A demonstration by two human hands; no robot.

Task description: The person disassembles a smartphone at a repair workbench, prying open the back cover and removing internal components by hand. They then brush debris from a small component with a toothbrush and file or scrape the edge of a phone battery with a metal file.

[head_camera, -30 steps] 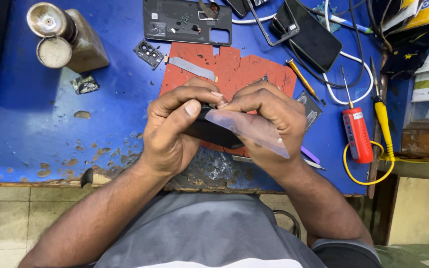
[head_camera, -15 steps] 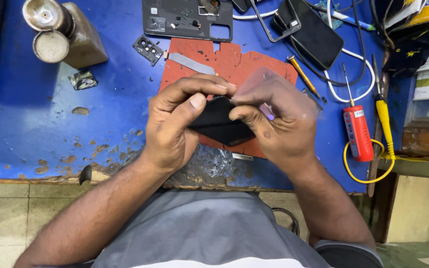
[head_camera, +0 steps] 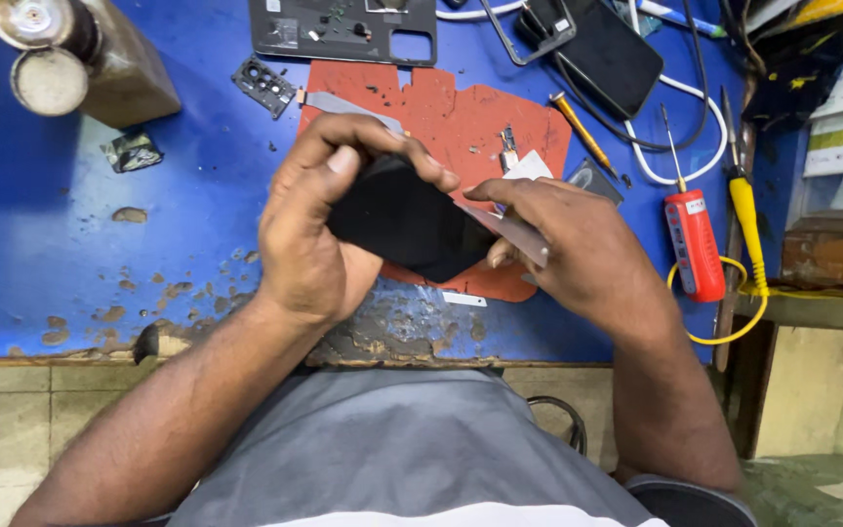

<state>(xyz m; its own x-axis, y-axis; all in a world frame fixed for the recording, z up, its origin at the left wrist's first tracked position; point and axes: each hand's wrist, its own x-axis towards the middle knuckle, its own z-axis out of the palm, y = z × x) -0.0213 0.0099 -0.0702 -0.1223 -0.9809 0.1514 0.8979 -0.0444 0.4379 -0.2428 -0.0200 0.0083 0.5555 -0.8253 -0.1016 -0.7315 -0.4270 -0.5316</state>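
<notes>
Single head-worn view, looking steeply down from close above the fingers (head_camera: 382,156); blue counter (head_camera: 70,254) spreading beyond and beside them, own torso and floor below, nearer than the fingers.

Both forearms come up from the bottom of the view, bare, elbows out wide, and angle in so the hands meet over the middle. The left hand (head_camera: 314,244) is cupped with the palm turned toward the right, thumb pressed flat along the top and the fingers curled over the far edge of the dark slab it grips. The right hand (head_camera: 578,254) sits just beside it, back of the hand facing up, wrist bent a bit inward, thumb and index finger pinched together on a thin clear sheet.
</notes>
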